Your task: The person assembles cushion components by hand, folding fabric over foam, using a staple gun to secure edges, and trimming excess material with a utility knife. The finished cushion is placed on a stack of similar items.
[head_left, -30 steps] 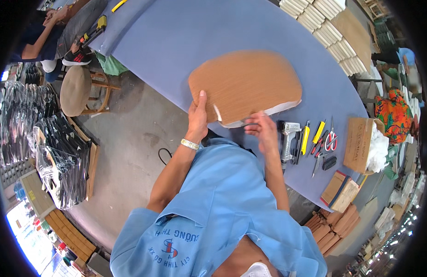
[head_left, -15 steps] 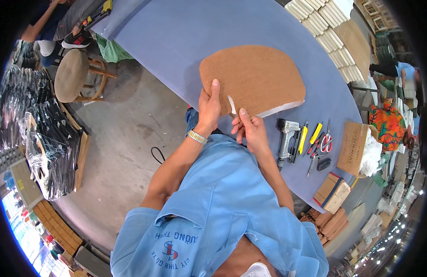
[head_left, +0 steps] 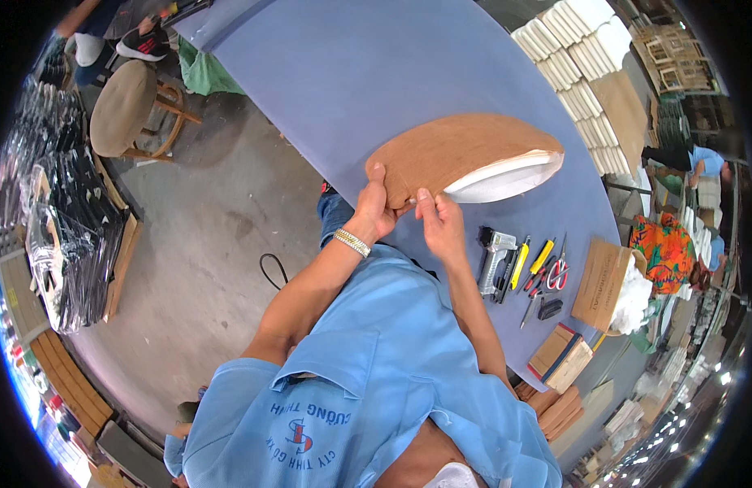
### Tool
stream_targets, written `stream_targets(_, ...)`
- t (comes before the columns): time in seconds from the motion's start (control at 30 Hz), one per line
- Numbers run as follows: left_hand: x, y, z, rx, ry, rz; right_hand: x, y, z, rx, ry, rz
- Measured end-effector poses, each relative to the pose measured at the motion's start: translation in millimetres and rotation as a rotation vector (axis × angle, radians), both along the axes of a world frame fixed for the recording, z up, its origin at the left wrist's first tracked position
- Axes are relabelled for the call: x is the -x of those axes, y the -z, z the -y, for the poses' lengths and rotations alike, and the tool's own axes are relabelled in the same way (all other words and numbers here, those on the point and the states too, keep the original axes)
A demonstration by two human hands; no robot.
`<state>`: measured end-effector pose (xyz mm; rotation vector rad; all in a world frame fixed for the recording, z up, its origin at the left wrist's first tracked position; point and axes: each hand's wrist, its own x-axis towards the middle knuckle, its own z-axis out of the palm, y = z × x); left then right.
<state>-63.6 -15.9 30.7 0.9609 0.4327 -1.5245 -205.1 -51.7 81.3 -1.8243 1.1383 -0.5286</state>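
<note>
A brown, fabric-covered seat pad [head_left: 457, 146] is tilted up over the blue table, and its white underside [head_left: 506, 180] shows along the near right edge. At the pad's left end my left hand [head_left: 377, 207] is closed, thumb on the brown face and fingers beneath. My right hand [head_left: 441, 224] pinches the near edge beside it, at the border of brown cover and white underside. Some of its fingers are hidden under the palm. Right of that hand lie a staple gun [head_left: 495, 254], a yellow cutter [head_left: 520, 262] and red-handled scissors [head_left: 557, 275].
The blue table [head_left: 327, 73] curves around in front of me. A cardboard box [head_left: 601, 285] with white stuffing stands at its right edge, near a small wooden block [head_left: 567, 370]. Stools [head_left: 124, 110], plastic-wrapped stacks [head_left: 75, 236] and stacked white pads [head_left: 571, 49] surround it. Another person is at upper left.
The seat pad has tipped and shifted nearer and rightward, so its white underside shows much more. Both hands keep hold of its near left edge.
</note>
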Motion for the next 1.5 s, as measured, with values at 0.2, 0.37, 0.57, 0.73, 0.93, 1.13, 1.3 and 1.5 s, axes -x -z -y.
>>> stream_targets(0.2,-11.0,10.3,-32.9,0.04,0.123,1.529,-19.2,-10.0,14.0,0.015,-0.005,0.047)
stream_targets(0.37,-42.9,-28.1,-31.3,0.421,0.391,1.759,-27.6,-2.1,22.4,-0.075,0.027,0.165)
stream_targets(0.57,-57.3,-34.7,-24.1,0.448,0.473,1.698,-41.3,-0.2,25.6,0.066,0.014,0.195)
stream_targets(0.73,-67.7,-32.5,-16.5,0.529,0.442,1.749,-47.7,-5.2,32.1,-0.018,0.007,0.178)
stream_targets(0.93,-80.8,-42.1,-4.6,0.484,0.476,1.653,-63.1,-26.1,47.9,0.096,0.008,0.242)
stream_targets(1.13,-85.3,-34.7,-4.6,0.501,0.482,1.699,-68.8,-53.6,46.4,0.273,-0.04,-0.035)
stream_targets(1.3,-82.1,-24.7,-5.1,0.531,0.375,1.804,-76.9,-50.8,44.5,0.347,-0.034,-0.144)
stream_targets(1.5,-78.2,-18.2,-8.4,0.45,0.338,1.813,-79.8,-27.3,41.7,0.363,-0.035,-0.022)
